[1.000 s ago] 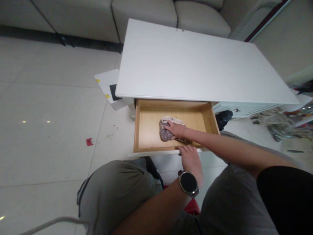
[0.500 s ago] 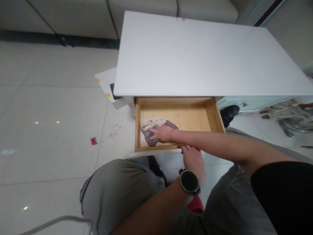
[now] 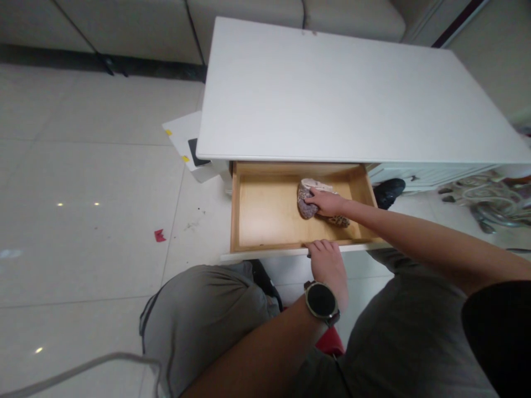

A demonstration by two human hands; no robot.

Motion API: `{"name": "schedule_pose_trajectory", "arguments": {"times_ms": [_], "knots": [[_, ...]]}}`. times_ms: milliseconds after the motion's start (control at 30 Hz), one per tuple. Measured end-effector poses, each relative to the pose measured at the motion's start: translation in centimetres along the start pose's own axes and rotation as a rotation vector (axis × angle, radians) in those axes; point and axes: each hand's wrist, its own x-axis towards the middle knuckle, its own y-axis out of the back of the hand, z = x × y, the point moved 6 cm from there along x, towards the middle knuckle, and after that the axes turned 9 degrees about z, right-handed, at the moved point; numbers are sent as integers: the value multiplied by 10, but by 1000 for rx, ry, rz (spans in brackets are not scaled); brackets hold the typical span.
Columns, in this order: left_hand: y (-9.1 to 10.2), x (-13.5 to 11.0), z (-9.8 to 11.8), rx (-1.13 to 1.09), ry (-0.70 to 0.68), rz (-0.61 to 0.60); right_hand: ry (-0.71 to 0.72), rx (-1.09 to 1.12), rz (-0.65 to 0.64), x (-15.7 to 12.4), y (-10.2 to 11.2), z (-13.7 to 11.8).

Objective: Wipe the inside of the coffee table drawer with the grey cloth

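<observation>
A wooden drawer (image 3: pixel 265 213) stands pulled out of a white low table (image 3: pixel 340 94). My right hand (image 3: pixel 327 202) presses a crumpled purple and white cloth (image 3: pixel 306 200) against the drawer floor near its back right part, fingers closed on the cloth. My left hand (image 3: pixel 327 264), with a round dark watch (image 3: pixel 320 301) on the wrist, rests on the white front edge of the drawer, fingers curled over it.
My knees in grey trousers fill the lower part of the view. A grey sofa (image 3: pixel 124 22) stands behind the table. White papers (image 3: pixel 185 141) and a red scrap (image 3: pixel 159 236) lie on the tiled floor at left. Cables and clutter (image 3: pixel 485 202) lie at right.
My right hand has slid the cloth from the drawer's left front part to its back right part. My left hand has stayed on the drawer's front edge.
</observation>
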Motion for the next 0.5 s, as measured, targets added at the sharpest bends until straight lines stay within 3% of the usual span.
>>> {"name": "schedule_pose_trajectory", "arguments": {"times_ms": [133, 233, 367, 500], "knots": [[-1, -2, 0, -5, 10, 26, 123, 291, -59, -15, 7, 2], [-7, -8, 11, -50, -157, 130, 172, 492, -142, -26, 20, -8], [-27, -21, 34, -118, -469, 216, 262, 617, -375, -47, 25, -44], [-49, -23, 46, -81, -541, 187, 328, 642, -340, -43, 34, -82]]}}
